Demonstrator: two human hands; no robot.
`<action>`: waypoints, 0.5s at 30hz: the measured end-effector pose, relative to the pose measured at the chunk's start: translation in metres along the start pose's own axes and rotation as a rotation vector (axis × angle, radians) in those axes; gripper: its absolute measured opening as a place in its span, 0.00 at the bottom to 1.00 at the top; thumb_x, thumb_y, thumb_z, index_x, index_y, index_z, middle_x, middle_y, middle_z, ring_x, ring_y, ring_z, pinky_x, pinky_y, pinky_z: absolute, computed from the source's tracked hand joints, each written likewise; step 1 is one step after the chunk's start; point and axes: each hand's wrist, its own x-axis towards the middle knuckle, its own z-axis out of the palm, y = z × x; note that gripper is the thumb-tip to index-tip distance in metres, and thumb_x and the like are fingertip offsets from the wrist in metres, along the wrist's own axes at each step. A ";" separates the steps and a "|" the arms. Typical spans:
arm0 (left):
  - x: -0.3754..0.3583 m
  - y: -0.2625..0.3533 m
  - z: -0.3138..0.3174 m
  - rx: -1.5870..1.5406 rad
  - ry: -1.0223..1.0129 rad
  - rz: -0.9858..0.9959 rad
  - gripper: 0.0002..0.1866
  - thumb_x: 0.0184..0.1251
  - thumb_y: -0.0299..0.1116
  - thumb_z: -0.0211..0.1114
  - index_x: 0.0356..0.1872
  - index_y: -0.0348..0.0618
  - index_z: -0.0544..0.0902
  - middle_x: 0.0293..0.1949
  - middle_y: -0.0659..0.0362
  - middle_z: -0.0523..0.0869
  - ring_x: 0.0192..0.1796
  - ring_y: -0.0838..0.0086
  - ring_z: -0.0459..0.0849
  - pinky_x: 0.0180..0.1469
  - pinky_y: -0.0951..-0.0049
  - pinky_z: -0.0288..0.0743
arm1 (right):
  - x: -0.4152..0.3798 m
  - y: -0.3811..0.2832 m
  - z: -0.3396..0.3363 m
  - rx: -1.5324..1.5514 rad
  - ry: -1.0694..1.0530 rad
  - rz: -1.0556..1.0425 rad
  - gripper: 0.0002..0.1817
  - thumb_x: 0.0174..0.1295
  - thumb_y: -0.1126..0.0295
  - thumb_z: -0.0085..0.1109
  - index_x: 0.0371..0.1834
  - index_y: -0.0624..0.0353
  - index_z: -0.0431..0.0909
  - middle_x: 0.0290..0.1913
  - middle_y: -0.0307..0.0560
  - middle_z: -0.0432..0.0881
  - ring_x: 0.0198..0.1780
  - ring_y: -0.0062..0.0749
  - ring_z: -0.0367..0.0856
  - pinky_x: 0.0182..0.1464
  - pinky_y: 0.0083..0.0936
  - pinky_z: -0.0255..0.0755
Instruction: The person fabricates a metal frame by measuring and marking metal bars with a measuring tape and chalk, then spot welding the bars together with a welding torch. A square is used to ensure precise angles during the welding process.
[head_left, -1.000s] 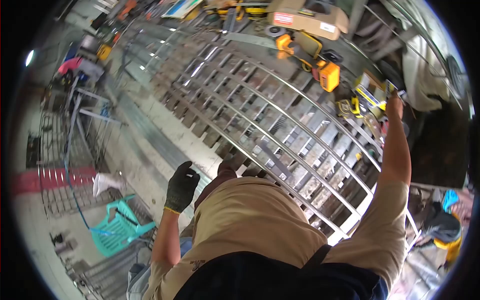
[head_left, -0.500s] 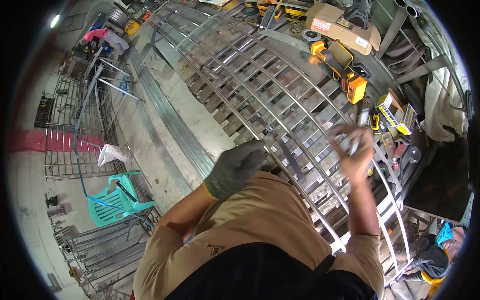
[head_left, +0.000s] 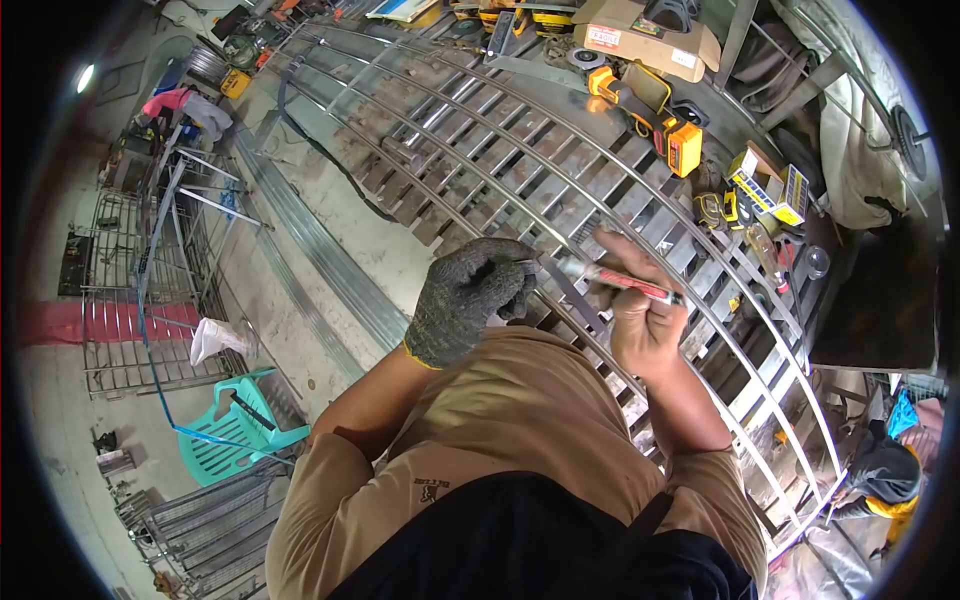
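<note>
My right hand (head_left: 648, 325), bare, is closed around a red-and-white marker pen (head_left: 640, 284). The pen lies nearly level, its pale end toward my other hand. My left hand (head_left: 468, 302), in a dark grey knit glove, is closed with thumb and fingers pinched together. Whatever those gloved fingertips hold, if anything, is too small to make out. Below both hands stretches a curved metal bar frame (head_left: 590, 203). A dark flat strip (head_left: 573, 292) lies across it, its upper end close to my gloved fingertips.
An orange-yellow cordless power tool (head_left: 650, 120) rests at the far right, near an open cardboard box (head_left: 650, 38). A yellow-blue box (head_left: 768, 188) stands closer. To the left are a turquoise plastic chair (head_left: 225, 440) and long metal profiles (head_left: 310, 260). Another person (head_left: 885, 475) is at lower right.
My right hand has come left and inward with the marker pen, close to my gloved left hand. The left hand has risen slightly. The whole view has shifted a little.
</note>
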 end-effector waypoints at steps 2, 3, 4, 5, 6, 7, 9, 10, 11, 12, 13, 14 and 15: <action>-0.002 -0.001 -0.001 -0.040 -0.004 0.069 0.12 0.85 0.25 0.64 0.62 0.33 0.85 0.41 0.55 0.91 0.36 0.76 0.87 0.40 0.73 0.82 | 0.003 -0.003 0.002 0.063 0.057 -0.047 0.21 0.87 0.59 0.60 0.68 0.66 0.79 0.51 0.57 0.90 0.47 0.39 0.88 0.51 0.35 0.82; -0.003 -0.001 -0.001 -0.034 -0.002 0.070 0.12 0.85 0.24 0.64 0.62 0.33 0.85 0.41 0.55 0.91 0.36 0.75 0.88 0.41 0.72 0.83 | 0.004 -0.004 0.003 0.094 0.084 -0.072 0.20 0.87 0.58 0.59 0.66 0.66 0.79 0.49 0.55 0.89 0.44 0.38 0.86 0.49 0.34 0.81; -0.002 0.000 -0.002 -0.026 0.000 0.071 0.12 0.85 0.23 0.64 0.62 0.33 0.85 0.41 0.55 0.91 0.37 0.75 0.88 0.41 0.71 0.83 | 0.000 -0.004 0.011 0.188 0.136 -0.051 0.18 0.87 0.59 0.59 0.62 0.66 0.79 0.47 0.54 0.87 0.43 0.37 0.85 0.47 0.34 0.80; -0.001 0.001 -0.003 -0.018 0.003 0.072 0.12 0.84 0.21 0.63 0.62 0.32 0.85 0.41 0.55 0.91 0.37 0.74 0.88 0.42 0.71 0.84 | -0.001 -0.004 0.017 0.285 0.189 -0.030 0.16 0.87 0.60 0.59 0.59 0.65 0.80 0.46 0.52 0.86 0.42 0.36 0.84 0.46 0.34 0.79; -0.001 0.002 -0.003 -0.017 0.004 0.070 0.12 0.84 0.21 0.64 0.62 0.32 0.85 0.41 0.55 0.91 0.37 0.74 0.88 0.42 0.71 0.84 | 0.001 -0.006 0.017 0.228 0.179 -0.044 0.13 0.87 0.63 0.60 0.53 0.64 0.77 0.45 0.50 0.84 0.41 0.35 0.83 0.44 0.33 0.78; -0.001 0.004 -0.002 -0.017 0.006 0.067 0.12 0.84 0.21 0.64 0.62 0.32 0.85 0.41 0.55 0.91 0.37 0.74 0.88 0.42 0.70 0.84 | 0.001 -0.005 0.018 0.210 0.178 -0.036 0.13 0.87 0.63 0.60 0.53 0.64 0.78 0.45 0.50 0.85 0.42 0.35 0.83 0.45 0.33 0.78; -0.001 0.005 -0.002 -0.006 0.005 0.061 0.12 0.83 0.21 0.65 0.62 0.32 0.84 0.40 0.55 0.92 0.37 0.74 0.89 0.42 0.70 0.85 | -0.001 -0.002 0.020 0.175 0.174 -0.018 0.12 0.86 0.64 0.61 0.54 0.64 0.78 0.46 0.50 0.85 0.42 0.35 0.83 0.46 0.33 0.78; -0.001 0.005 -0.002 0.003 0.002 0.059 0.13 0.83 0.22 0.65 0.62 0.32 0.84 0.40 0.54 0.92 0.38 0.74 0.89 0.42 0.70 0.85 | -0.002 0.001 0.022 0.212 0.168 -0.019 0.11 0.86 0.65 0.61 0.53 0.64 0.78 0.46 0.50 0.85 0.43 0.34 0.83 0.47 0.32 0.78; -0.001 0.004 -0.002 0.013 -0.002 0.057 0.13 0.83 0.22 0.65 0.63 0.32 0.84 0.41 0.54 0.92 0.38 0.73 0.90 0.42 0.69 0.86 | -0.003 0.001 0.023 0.209 0.156 0.013 0.11 0.86 0.65 0.61 0.53 0.64 0.78 0.46 0.50 0.85 0.43 0.33 0.84 0.47 0.32 0.78; -0.002 0.006 0.000 0.024 -0.005 0.057 0.12 0.83 0.22 0.66 0.61 0.32 0.85 0.41 0.54 0.92 0.39 0.74 0.91 0.42 0.69 0.86 | -0.003 0.001 0.024 0.206 0.144 0.046 0.11 0.86 0.65 0.61 0.52 0.64 0.78 0.46 0.50 0.85 0.44 0.33 0.84 0.48 0.32 0.78; -0.003 0.009 0.003 0.035 -0.010 0.057 0.11 0.83 0.22 0.66 0.60 0.33 0.86 0.41 0.54 0.93 0.40 0.74 0.91 0.42 0.69 0.86 | -0.004 0.001 0.025 0.202 0.132 0.080 0.11 0.86 0.66 0.61 0.52 0.64 0.78 0.46 0.50 0.85 0.45 0.32 0.84 0.48 0.31 0.78; -0.004 0.011 0.006 0.045 -0.015 0.056 0.10 0.83 0.22 0.66 0.59 0.34 0.87 0.41 0.54 0.93 0.41 0.75 0.92 0.42 0.68 0.87 | -0.004 0.004 0.032 0.240 0.158 0.116 0.13 0.88 0.63 0.59 0.53 0.64 0.78 0.44 0.49 0.84 0.38 0.27 0.81 0.40 0.26 0.75; -0.004 0.010 0.009 0.167 0.008 0.118 0.10 0.82 0.22 0.67 0.58 0.35 0.88 0.41 0.53 0.94 0.41 0.73 0.93 0.42 0.68 0.87 | -0.004 0.006 0.039 0.278 0.185 0.152 0.16 0.89 0.60 0.56 0.53 0.64 0.77 0.43 0.49 0.84 0.30 0.22 0.79 0.32 0.21 0.72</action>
